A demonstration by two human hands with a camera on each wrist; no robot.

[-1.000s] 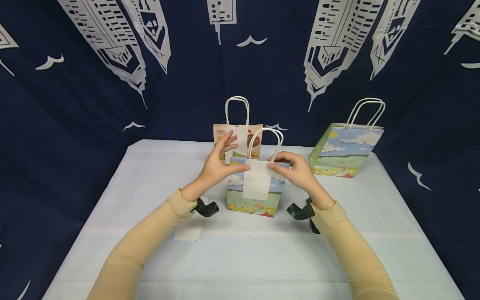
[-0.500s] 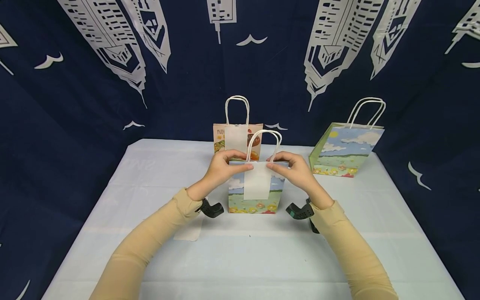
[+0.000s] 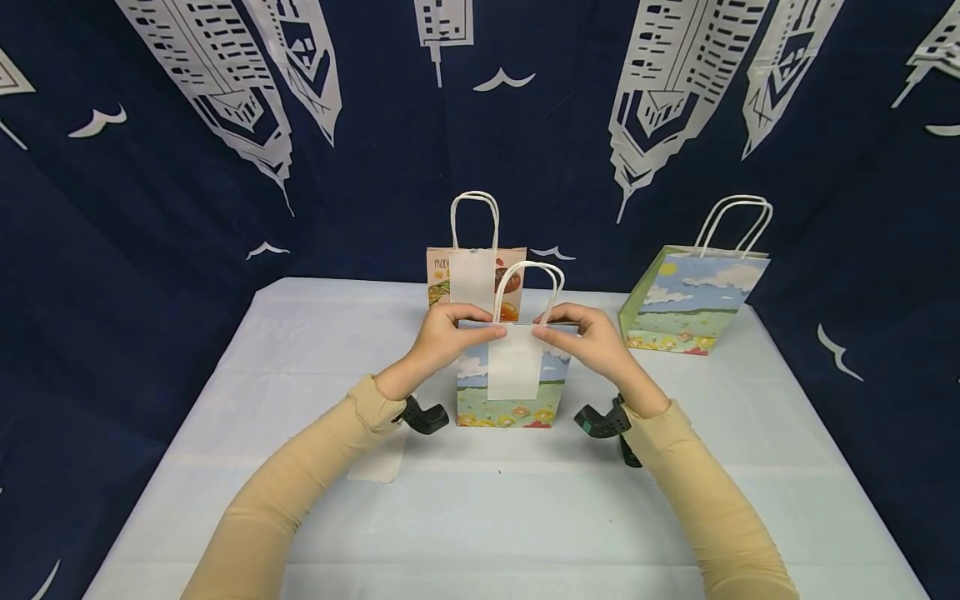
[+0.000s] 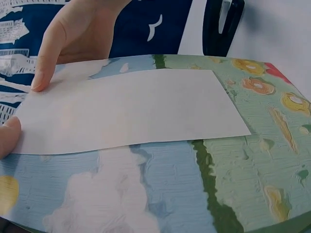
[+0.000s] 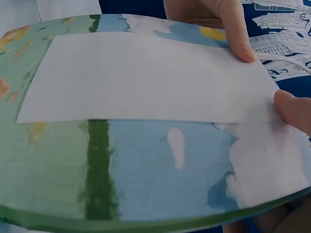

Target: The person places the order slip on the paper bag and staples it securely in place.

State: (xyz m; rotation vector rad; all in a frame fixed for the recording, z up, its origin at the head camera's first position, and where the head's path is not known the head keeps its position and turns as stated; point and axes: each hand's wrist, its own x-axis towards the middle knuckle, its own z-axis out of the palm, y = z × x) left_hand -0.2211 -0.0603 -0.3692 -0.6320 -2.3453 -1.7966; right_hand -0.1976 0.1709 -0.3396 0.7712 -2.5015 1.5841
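in the head view the left hand (image 3: 447,335) and right hand (image 3: 596,342) each pinch, thumb in front and fingers nearly closed behind, the top of a landscape-print bag (image 3: 513,412) standing mid-table, forward of the table's (image 3: 585,533) back edge, and an uneven squeeze could tilt it or skew the white paper strip (image 3: 513,371). in the left wrist view the left thumb is cut off, and whether the strip is glued down i cannot tell. in the right wrist view the panel hides most of the rear fingers.
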